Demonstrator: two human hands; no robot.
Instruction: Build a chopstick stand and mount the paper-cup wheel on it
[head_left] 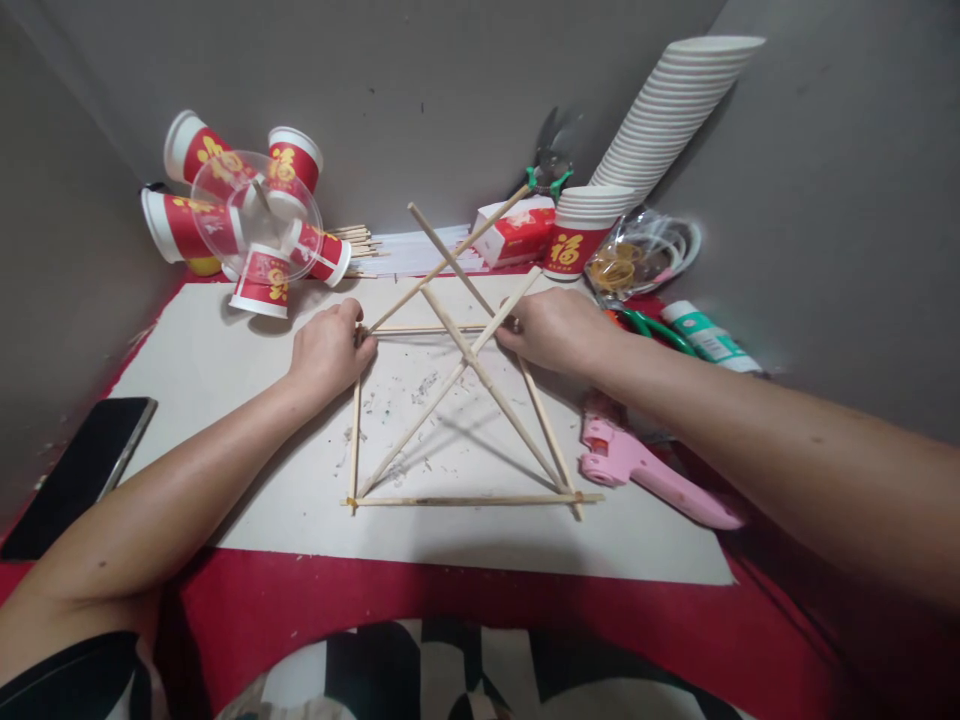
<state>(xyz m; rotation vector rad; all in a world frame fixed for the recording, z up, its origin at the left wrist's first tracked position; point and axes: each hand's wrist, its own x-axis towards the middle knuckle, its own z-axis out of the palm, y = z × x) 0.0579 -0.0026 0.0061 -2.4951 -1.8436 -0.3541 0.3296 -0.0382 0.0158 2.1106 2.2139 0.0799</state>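
Note:
A frame of wooden sticks (450, 501) rests on a white board, with a four-sided base and two pairs of slanting sticks crossed above it. The near crossed pair (469, 358) meets in an X over the middle. My left hand (330, 345) pinches the frame's far left corner, thumb and fingers closed round the joint. At the far right corner my right hand (551, 328) grips the joint in the same way; its fingertips are partly hidden behind a slanting stick. Small bits of debris lie on the board inside the frame.
Left of the board lies a phone (79, 470); behind it stands a wheel of red paper cups (259, 215). A pink glue gun (652, 470) sits at the right, below a green-and-white tube (709, 335). Stacked cups (675, 110), loose sticks (352, 243) and cutters (551, 165) line the back.

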